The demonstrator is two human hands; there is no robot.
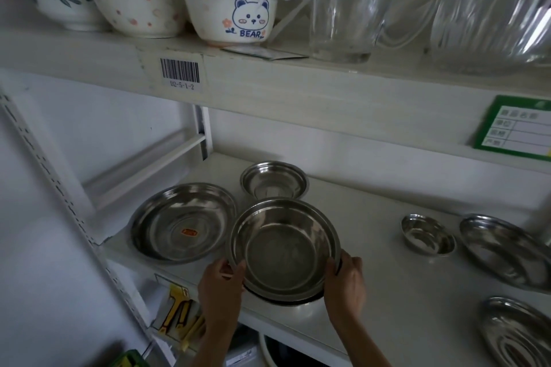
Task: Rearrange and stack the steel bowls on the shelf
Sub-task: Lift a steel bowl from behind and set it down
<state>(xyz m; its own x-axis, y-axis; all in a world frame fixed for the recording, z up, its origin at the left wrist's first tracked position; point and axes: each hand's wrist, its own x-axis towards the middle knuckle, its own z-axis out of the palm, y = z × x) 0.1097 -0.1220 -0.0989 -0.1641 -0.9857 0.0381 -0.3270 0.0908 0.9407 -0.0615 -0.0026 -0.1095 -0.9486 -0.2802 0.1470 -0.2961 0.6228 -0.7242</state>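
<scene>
On the lower shelf, far left, a wide shallow steel bowl sits flat with a small orange sticker on its floor, the print too small to read. Just right of it, both hands hold a deeper steel bowl at the shelf's front edge; whether it rests on the board or is just lifted I cannot tell. The left hand has its fingers curled over the near-left rim, and the right hand grips the near-right rim the same way. Behind it stands a smaller steel bowl, upright and apart. Further right sit a tiny steel cup-bowl and two steel dishes, one partly cut off by the frame. Thin steel like this should be light, stiff and rather slick, so the rolled rim looks the surest hold, and nesting by size seems the sensible order; it may clatter but will not break. Above, the upper shelf edge carries a barcode label reading "D2-5-1-2", a white bowl says "BEAR" under a bear face, and a green tag at right is too blurred to read.
</scene>
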